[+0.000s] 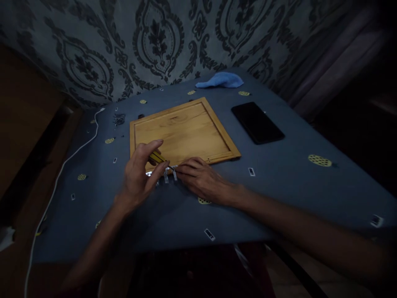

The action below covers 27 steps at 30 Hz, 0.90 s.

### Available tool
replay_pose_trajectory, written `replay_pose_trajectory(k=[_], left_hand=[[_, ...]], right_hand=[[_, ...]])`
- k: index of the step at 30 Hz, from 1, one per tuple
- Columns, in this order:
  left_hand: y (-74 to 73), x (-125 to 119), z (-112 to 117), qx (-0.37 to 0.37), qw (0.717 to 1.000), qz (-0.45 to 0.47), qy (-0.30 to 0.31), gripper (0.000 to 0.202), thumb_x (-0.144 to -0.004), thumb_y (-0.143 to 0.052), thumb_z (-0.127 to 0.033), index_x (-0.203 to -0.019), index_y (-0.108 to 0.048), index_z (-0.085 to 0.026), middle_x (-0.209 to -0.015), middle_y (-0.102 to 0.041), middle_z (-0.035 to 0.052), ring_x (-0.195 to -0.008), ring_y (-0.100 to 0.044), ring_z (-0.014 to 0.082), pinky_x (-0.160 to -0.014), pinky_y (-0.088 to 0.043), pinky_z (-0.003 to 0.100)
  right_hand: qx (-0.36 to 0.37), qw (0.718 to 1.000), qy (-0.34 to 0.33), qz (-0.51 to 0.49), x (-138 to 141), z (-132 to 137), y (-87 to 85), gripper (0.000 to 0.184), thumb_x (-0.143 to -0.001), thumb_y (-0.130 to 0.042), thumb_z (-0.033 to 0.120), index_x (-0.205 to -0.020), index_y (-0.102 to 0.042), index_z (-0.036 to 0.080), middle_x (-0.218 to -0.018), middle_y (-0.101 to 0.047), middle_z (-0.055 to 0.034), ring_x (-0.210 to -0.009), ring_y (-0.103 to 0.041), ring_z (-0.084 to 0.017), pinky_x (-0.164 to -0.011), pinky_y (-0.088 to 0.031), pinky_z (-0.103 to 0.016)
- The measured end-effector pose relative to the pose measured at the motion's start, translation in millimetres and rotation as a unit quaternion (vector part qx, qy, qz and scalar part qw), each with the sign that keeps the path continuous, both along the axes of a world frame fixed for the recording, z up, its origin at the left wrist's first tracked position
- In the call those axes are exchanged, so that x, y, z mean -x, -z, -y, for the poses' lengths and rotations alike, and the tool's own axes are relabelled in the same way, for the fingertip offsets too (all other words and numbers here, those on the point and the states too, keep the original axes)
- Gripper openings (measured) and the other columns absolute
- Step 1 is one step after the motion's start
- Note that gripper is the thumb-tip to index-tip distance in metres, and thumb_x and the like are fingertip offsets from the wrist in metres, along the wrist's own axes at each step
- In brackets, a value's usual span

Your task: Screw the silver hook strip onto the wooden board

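Note:
A wooden board (186,130) with a raised rim lies flat on a table under a blue cloth (279,174). At its near edge my left hand (141,176) is closed round a small yellow-handled screwdriver (157,157), tip pointing right and down. My right hand (203,179) lies low on the cloth, fingers pressed together on a small metal piece (170,174) beside the board's edge. The screwdriver tip meets that metal piece between the two hands.
A black phone (257,122) lies right of the board. A folded blue cloth (221,80) sits at the far edge. Small dark hardware (118,120) lies at the far left, and a white cable (70,159) runs down the left side. Patterned wall behind.

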<state>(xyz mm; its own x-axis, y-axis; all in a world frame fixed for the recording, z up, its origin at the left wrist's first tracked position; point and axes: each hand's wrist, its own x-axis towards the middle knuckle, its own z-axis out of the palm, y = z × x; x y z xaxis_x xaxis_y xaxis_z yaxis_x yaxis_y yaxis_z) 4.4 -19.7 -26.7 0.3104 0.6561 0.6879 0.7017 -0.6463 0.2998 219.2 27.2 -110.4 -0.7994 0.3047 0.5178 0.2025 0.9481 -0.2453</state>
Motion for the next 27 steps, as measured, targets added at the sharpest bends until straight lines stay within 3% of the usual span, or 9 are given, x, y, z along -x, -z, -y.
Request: replay_pose_trajectory(k=[5, 11, 14, 18, 22, 27], left_hand=[[-6.1, -0.9, -2.7, -0.019, 0.999, -0.022, -0.015, 0.041, -0.095, -0.069, -0.02, -0.134, -0.055, -0.023, -0.098, -0.066, 0.0016, -0.079, -0.063, 0.0128, -0.076, -0.057, 0.025], [-11.8, 2.0, -3.4, 0.028, 0.999, -0.026, -0.01, 0.051, -0.095, -0.069, -0.018, -0.141, -0.049, -0.023, -0.123, -0.069, 0.0081, -0.104, -0.071, 0.0185, -0.088, -0.059, 0.028], [-12.4, 2.1, -3.3, 0.042, 0.999, -0.034, 0.004, 0.045, -0.097, -0.063, -0.016, -0.14, -0.048, -0.023, -0.111, -0.07, 0.0061, -0.096, -0.07, 0.0165, -0.084, -0.06, 0.028], [-10.6, -0.6, -5.2, 0.006, 0.999, -0.041, 0.001, 0.04, -0.098, -0.064, -0.021, -0.136, -0.05, -0.02, -0.101, -0.067, 0.0045, -0.083, -0.067, 0.0146, -0.075, -0.058, 0.026], [-10.6, -1.6, -8.5, -0.002, 0.999, -0.043, 0.004, 0.04, -0.098, -0.065, -0.019, -0.136, -0.052, -0.022, -0.105, -0.07, 0.0049, -0.088, -0.069, 0.0152, -0.078, -0.058, 0.026], [-8.6, 1.4, -8.8, 0.053, 0.999, -0.006, 0.002, 0.047, -0.097, -0.066, -0.019, -0.14, -0.049, -0.024, -0.12, -0.069, 0.0079, -0.1, -0.071, 0.017, -0.087, -0.06, 0.029]], right_hand=[[-0.001, 1.0, 0.007, 0.0, 1.0, 0.8, 4.2, 0.031, -0.104, -0.048, 0.016, -0.128, -0.068, 0.014, -0.117, -0.074, -0.0129, -0.111, -0.059, -0.027, -0.096, -0.047, -0.048], [0.006, 1.0, 0.021, -0.01, 1.3, 2.5, 5.1, 0.03, -0.104, -0.049, 0.016, -0.128, -0.068, 0.013, -0.118, -0.073, -0.0133, -0.113, -0.06, -0.027, -0.097, -0.049, -0.046], [0.009, 1.0, 0.026, -0.014, 0.6, 3.6, 2.5, 0.028, -0.104, -0.051, 0.016, -0.126, -0.069, 0.012, -0.118, -0.073, -0.0127, -0.113, -0.061, -0.026, -0.098, -0.05, -0.044], [0.013, 1.0, 0.024, -0.01, 0.2, 4.5, -0.7, 0.028, -0.104, -0.05, 0.015, -0.125, -0.069, 0.013, -0.121, -0.073, -0.0125, -0.114, -0.061, -0.027, -0.098, -0.05, -0.045], [0.013, 1.0, 0.016, -0.002, 0.1, 4.3, -1.9, 0.031, -0.106, -0.047, 0.018, -0.128, -0.068, 0.013, -0.12, -0.074, -0.0133, -0.115, -0.06, -0.027, -0.098, -0.049, -0.048], [0.018, 1.0, 0.01, -0.002, -0.7, 2.8, -2.0, 0.031, -0.105, -0.048, 0.017, -0.127, -0.068, 0.013, -0.118, -0.074, -0.0132, -0.116, -0.059, -0.027, -0.099, -0.048, -0.048]])
